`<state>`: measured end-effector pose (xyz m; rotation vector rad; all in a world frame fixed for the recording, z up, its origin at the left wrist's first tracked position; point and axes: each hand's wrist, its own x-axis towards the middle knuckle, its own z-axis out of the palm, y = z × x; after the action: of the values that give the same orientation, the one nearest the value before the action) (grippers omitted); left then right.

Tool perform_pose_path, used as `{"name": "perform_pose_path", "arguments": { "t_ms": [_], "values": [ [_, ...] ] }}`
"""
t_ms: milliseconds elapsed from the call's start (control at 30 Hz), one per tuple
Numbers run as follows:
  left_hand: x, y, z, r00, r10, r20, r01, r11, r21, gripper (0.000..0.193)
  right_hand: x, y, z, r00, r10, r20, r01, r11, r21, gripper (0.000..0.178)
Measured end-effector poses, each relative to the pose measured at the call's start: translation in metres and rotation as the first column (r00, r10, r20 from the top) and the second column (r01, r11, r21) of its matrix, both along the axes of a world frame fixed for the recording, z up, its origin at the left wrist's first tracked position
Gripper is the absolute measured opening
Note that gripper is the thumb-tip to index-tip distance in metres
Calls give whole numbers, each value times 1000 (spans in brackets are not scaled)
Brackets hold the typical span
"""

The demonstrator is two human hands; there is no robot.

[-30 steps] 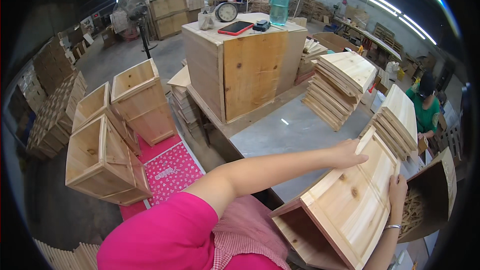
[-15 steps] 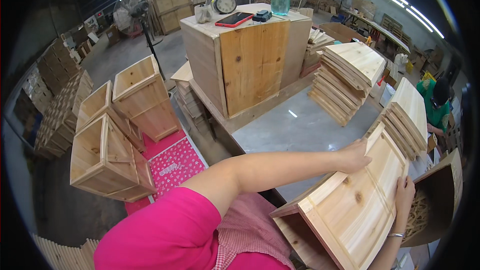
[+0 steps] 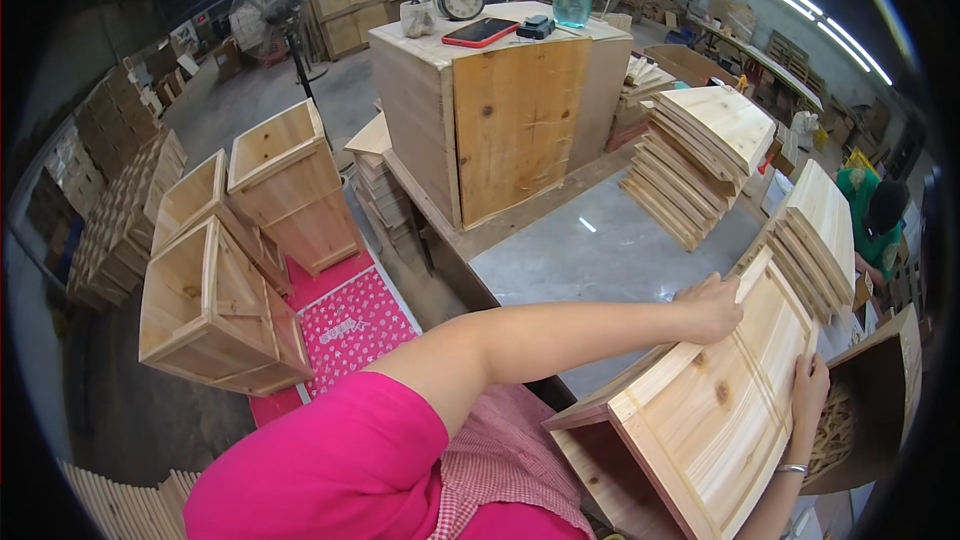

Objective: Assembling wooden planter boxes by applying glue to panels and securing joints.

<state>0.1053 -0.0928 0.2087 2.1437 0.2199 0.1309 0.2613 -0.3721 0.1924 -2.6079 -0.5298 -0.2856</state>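
A pale pine wooden box (image 3: 715, 405) lies tilted across the lower right, with framed edge strips around its knotty side panel and one end open toward me. My left hand (image 3: 708, 308) reaches across to the box's far end, its fingers curled on the edge strip there. Whether something small is inside those fingers is hidden. Along the right-hand edge my right hand (image 3: 808, 392), with a bracelet at the wrist, grips the same box, fingertips over the rim.
Stacked wooden panels (image 3: 690, 175) stand on the grey tabletop (image 3: 545, 255), with more panels (image 3: 815, 230) beside the box. A carton of wood strips (image 3: 875, 390) is at right. Finished-looking wooden boxes (image 3: 215, 315) stand on a pink surface (image 3: 350, 330) at left. A co-worker in green (image 3: 865, 205) is far right.
My left hand's fingers have curled in more at the box's far edge. My right hand keeps its place on the box. The whole view has shifted slightly.
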Motion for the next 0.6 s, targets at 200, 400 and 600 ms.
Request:
{"name": "perform_pose_path", "arguments": {
  "t_ms": [200,400,600],
  "values": [
    [59,24,-74,906,-338,253,28,646,763,29,8,8,-2,998,41,53,-37,997,-69,43],
    [19,30,-7,983,82,164,-120,964,238,42,-4,32,16,998,-54,18,55,997,-57,49],
    [28,36,-3,941,-316,121,239,873,425,45,-3,12,14,1000,-9,-25,9,999,-34,53]
  ]
}}
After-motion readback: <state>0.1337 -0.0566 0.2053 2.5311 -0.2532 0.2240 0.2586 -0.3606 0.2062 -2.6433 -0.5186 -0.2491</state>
